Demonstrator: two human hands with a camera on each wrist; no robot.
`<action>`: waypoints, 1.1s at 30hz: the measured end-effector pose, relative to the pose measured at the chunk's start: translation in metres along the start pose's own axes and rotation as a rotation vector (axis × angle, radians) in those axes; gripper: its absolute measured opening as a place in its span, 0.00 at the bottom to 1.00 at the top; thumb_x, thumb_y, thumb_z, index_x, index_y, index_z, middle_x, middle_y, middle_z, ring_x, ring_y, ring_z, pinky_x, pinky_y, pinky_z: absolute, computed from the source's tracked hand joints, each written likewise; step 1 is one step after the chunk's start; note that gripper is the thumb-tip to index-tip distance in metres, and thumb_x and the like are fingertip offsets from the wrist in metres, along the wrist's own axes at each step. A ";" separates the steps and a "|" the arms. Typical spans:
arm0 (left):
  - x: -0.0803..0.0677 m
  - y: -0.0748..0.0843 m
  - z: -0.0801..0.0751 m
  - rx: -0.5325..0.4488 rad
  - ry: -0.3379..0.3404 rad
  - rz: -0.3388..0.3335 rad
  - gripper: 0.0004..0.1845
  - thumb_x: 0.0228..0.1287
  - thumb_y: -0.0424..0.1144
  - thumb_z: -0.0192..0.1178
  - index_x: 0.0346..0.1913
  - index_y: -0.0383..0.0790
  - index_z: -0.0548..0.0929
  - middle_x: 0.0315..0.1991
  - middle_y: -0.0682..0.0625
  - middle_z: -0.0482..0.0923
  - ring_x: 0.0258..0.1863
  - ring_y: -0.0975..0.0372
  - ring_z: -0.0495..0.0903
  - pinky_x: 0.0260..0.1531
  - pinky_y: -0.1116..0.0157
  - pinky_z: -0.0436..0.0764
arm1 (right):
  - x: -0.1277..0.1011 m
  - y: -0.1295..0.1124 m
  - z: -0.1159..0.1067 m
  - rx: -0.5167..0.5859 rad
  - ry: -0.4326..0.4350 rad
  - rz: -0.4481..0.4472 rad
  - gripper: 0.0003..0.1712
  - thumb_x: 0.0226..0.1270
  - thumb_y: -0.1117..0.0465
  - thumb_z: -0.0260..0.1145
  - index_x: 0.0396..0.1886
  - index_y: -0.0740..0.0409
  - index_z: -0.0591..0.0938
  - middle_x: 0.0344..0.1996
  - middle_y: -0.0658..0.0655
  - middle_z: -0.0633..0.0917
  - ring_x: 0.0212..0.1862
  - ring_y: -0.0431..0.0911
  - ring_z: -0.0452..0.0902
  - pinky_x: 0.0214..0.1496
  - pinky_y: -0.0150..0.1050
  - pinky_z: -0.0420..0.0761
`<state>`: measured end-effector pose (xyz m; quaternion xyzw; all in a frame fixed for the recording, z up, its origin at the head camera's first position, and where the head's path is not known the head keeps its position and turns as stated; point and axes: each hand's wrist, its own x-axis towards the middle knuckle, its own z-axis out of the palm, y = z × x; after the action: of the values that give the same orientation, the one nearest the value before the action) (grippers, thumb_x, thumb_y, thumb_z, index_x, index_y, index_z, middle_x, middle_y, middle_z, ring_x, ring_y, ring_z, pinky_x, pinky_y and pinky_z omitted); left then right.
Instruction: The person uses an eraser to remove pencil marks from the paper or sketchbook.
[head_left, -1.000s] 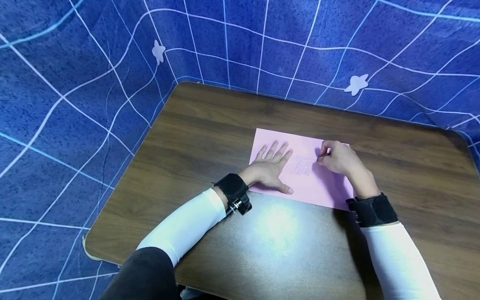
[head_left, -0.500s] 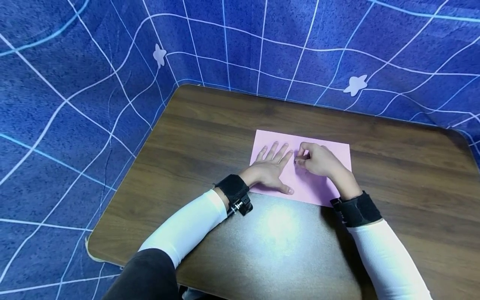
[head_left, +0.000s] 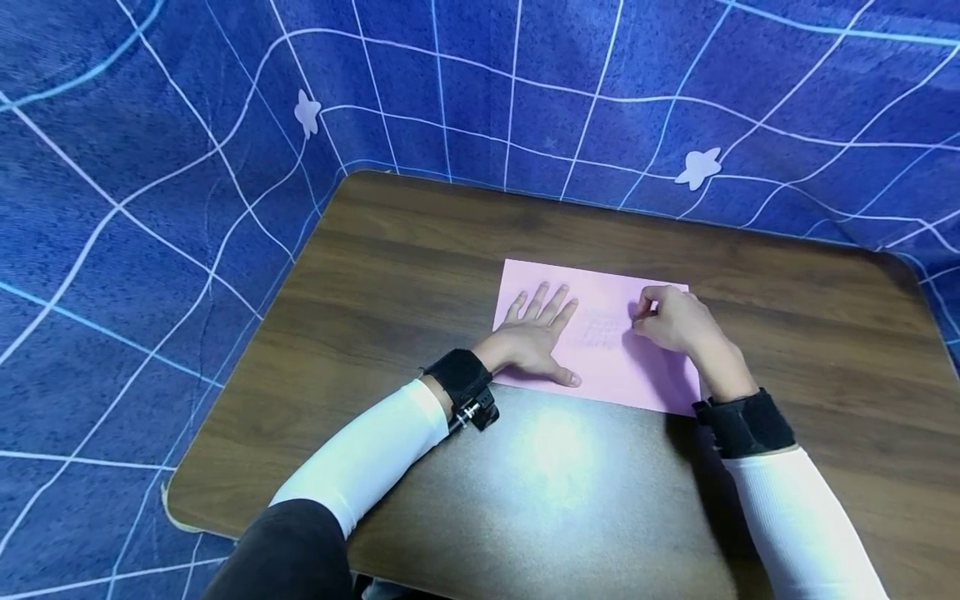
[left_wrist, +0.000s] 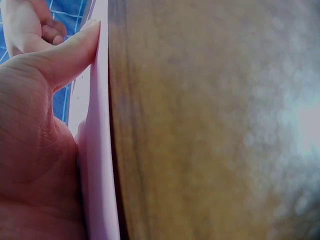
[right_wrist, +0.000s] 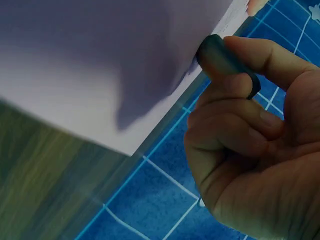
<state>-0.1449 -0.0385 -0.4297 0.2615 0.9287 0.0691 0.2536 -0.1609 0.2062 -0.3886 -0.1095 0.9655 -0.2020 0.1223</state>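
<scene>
A pink sheet of paper (head_left: 615,379) lies on the wooden table, with faint rows of writing (head_left: 600,332) near its middle. My left hand (head_left: 528,342) rests flat on the left part of the sheet, fingers spread and thumb near the front edge. To the right of the writing, my right hand (head_left: 678,323) pinches a small dark eraser (right_wrist: 225,62) between thumb and fingers. Seen in the right wrist view, the eraser's rounded end meets the paper. In the head view the fingers mostly hide the eraser.
The brown table (head_left: 420,242) reaches back to a blue curtain (head_left: 480,100) with white lines and stars. Light glares off the tabletop in front of the paper. Black straps with cameras (head_left: 468,392) sit on both wrists.
My right hand has swept left across the writing toward the left hand, then back to the right with the eraser. The left hand has stayed in place on the paper.
</scene>
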 end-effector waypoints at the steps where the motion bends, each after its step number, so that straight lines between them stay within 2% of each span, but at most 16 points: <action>1: -0.001 0.000 0.000 -0.002 0.004 0.005 0.70 0.54 0.80 0.58 0.82 0.51 0.25 0.81 0.53 0.09 0.80 0.53 0.11 0.79 0.47 0.20 | -0.001 -0.002 0.000 -0.025 0.005 -0.004 0.03 0.58 0.60 0.67 0.31 0.55 0.82 0.23 0.54 0.82 0.33 0.54 0.77 0.37 0.47 0.73; 4: -0.005 0.001 -0.001 -0.004 0.010 0.010 0.69 0.55 0.79 0.58 0.82 0.50 0.26 0.82 0.51 0.12 0.81 0.52 0.14 0.80 0.46 0.23 | 0.001 -0.013 0.002 -0.050 -0.008 -0.021 0.05 0.60 0.61 0.67 0.34 0.57 0.82 0.29 0.58 0.86 0.36 0.56 0.80 0.39 0.50 0.76; 6: -0.005 0.001 -0.001 0.005 0.014 0.010 0.69 0.55 0.79 0.58 0.82 0.50 0.27 0.82 0.50 0.13 0.81 0.52 0.15 0.80 0.46 0.24 | 0.005 -0.023 0.006 -0.024 -0.020 -0.035 0.07 0.62 0.61 0.68 0.37 0.59 0.82 0.32 0.60 0.88 0.37 0.54 0.81 0.40 0.49 0.77; 10: -0.005 0.000 0.000 0.013 0.011 0.005 0.68 0.56 0.79 0.57 0.83 0.49 0.28 0.82 0.51 0.13 0.81 0.52 0.15 0.80 0.47 0.25 | 0.015 -0.037 0.016 0.071 -0.072 -0.088 0.07 0.67 0.61 0.68 0.41 0.59 0.81 0.33 0.61 0.91 0.32 0.49 0.86 0.37 0.43 0.78; 13: -0.005 0.000 0.001 0.006 0.002 0.008 0.68 0.56 0.79 0.57 0.83 0.49 0.29 0.82 0.51 0.13 0.81 0.52 0.15 0.80 0.47 0.24 | 0.020 -0.040 0.022 0.081 -0.091 -0.095 0.05 0.67 0.60 0.68 0.39 0.56 0.81 0.32 0.59 0.91 0.29 0.47 0.84 0.33 0.40 0.76; 22: -0.005 -0.001 0.001 0.012 0.029 0.011 0.69 0.54 0.80 0.57 0.83 0.50 0.28 0.82 0.51 0.14 0.81 0.51 0.15 0.80 0.46 0.25 | 0.013 -0.027 0.016 0.079 -0.047 0.005 0.06 0.63 0.57 0.71 0.35 0.52 0.82 0.29 0.55 0.88 0.33 0.50 0.79 0.35 0.40 0.71; 27: -0.006 0.001 0.000 0.011 0.020 0.000 0.70 0.54 0.81 0.57 0.82 0.51 0.26 0.81 0.52 0.11 0.81 0.53 0.14 0.80 0.47 0.23 | 0.005 -0.014 0.010 0.065 -0.016 0.018 0.07 0.61 0.58 0.72 0.33 0.53 0.82 0.23 0.52 0.83 0.29 0.49 0.76 0.33 0.40 0.69; 30: -0.005 0.001 0.000 0.002 0.004 -0.013 0.70 0.54 0.81 0.57 0.82 0.53 0.24 0.80 0.54 0.09 0.80 0.54 0.11 0.79 0.49 0.21 | 0.000 -0.007 0.006 0.039 -0.003 0.030 0.07 0.60 0.58 0.72 0.33 0.53 0.81 0.20 0.51 0.80 0.30 0.50 0.75 0.34 0.41 0.68; 33: -0.005 0.001 -0.001 -0.004 0.017 -0.004 0.70 0.54 0.80 0.58 0.82 0.52 0.26 0.81 0.53 0.10 0.80 0.53 0.12 0.80 0.48 0.22 | -0.001 -0.004 0.002 0.001 -0.001 0.038 0.05 0.60 0.58 0.70 0.32 0.53 0.81 0.21 0.52 0.80 0.32 0.52 0.76 0.35 0.44 0.70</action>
<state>-0.1414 -0.0397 -0.4263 0.2584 0.9313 0.0727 0.2462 -0.1587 0.2019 -0.3885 -0.0913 0.9673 -0.2001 0.1264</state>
